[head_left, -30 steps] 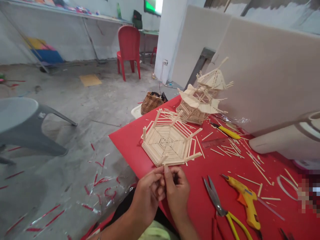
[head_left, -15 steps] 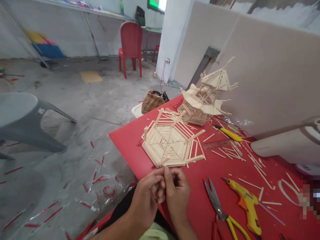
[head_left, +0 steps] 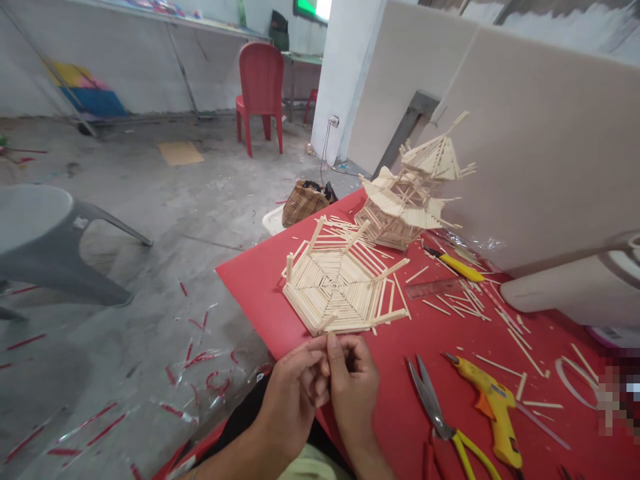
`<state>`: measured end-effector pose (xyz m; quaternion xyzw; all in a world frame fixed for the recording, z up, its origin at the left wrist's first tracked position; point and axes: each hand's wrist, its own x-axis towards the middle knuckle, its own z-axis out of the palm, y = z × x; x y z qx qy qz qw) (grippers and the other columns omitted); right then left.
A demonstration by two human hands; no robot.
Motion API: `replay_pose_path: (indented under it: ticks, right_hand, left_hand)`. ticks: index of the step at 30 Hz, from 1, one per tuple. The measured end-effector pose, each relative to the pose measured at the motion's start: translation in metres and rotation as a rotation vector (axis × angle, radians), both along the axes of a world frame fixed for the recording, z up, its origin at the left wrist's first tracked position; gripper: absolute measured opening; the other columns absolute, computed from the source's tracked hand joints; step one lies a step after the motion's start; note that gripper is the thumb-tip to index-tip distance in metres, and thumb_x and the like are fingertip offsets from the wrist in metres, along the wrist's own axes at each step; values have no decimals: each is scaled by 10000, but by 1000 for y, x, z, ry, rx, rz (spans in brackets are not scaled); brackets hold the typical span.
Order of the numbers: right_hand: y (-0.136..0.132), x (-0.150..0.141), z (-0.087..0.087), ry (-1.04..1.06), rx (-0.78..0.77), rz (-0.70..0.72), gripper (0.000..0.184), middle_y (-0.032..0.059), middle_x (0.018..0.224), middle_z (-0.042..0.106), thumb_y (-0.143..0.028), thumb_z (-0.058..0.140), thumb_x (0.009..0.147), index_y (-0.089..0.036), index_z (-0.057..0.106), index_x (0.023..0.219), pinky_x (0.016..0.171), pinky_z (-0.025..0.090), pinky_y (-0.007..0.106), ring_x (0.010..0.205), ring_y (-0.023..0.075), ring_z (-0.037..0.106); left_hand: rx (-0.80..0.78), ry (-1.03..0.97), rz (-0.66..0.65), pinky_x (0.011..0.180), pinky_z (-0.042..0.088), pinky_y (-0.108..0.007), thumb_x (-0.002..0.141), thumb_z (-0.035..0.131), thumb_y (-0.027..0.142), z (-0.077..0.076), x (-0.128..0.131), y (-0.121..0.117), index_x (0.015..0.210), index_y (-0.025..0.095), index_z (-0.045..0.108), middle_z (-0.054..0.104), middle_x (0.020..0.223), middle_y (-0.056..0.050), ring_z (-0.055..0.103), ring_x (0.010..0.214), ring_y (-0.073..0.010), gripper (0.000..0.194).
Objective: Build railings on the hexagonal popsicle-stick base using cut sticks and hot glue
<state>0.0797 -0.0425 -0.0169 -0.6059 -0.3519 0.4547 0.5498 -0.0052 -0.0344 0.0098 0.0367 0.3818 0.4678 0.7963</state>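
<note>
My left hand (head_left: 295, 393) and my right hand (head_left: 354, 383) meet at the near edge of the red table (head_left: 260, 287), fingertips pinched together on something too small to make out. Just beyond them lies a flat hexagonal base of wooden sticks (head_left: 340, 283) with short posts standing at its corners. Farther back a tiered stick tower (head_left: 413, 197) stands by the white board.
Yellow-handled scissors (head_left: 440, 417) and a yellow glue gun (head_left: 493, 407) lie to the right of my hands. Loose sticks (head_left: 465, 303), a clear ruler (head_left: 433, 288) and a yellow knife (head_left: 455, 265) are scattered behind. A grey stool (head_left: 47, 243), a red chair (head_left: 260, 93) and a woven bag (head_left: 305, 202) stand on the floor at the left.
Both hands keep the same pinch at the table edge. The view has shifted slightly; nothing on the table has moved.
</note>
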Motion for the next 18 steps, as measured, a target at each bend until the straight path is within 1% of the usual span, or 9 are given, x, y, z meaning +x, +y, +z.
replay_pose_path:
  ticks: [5, 10, 15, 18]
  right_hand:
    - [-1, 0, -5, 14, 0, -4, 298, -86, 505, 539, -466, 655, 867, -215, 533, 762, 267, 396, 178, 308, 95, 512]
    - [-1, 0, -6, 18, 8, -9, 297, -87, 507, 538, -454, 655, 870, -212, 528, 754, 291, 411, 172, 325, 91, 520]
    - [-2, 0, -5, 21, 4, -7, 299, -88, 501, 537, -456, 653, 871, -212, 523, 755, 267, 378, 171, 314, 93, 513]
    - [-2, 0, -4, 10, 8, -12, 303, -85, 502, 543, -457, 653, 871, -209, 526, 752, 277, 387, 172, 320, 94, 519]
  left_hand:
    - [2, -5, -5, 411, 294, -175, 694, 640, 213, -1, 0, -1, 811, 117, 701, 500, 598, 22, 395, 439, -51, 163]
    - [4, 3, -1, 408, 294, -179, 685, 642, 215, 0, -1, -1, 831, 109, 711, 506, 594, 20, 395, 436, -52, 193]
    - [7, 2, -3, 410, 289, -176, 691, 641, 211, 0, 0, -1, 817, 115, 701, 511, 598, 19, 394, 438, -50, 169]
    - [3, -4, -7, 408, 286, -175, 682, 644, 211, 0, 0, -1, 831, 111, 702, 505, 594, 23, 391, 437, -50, 189]
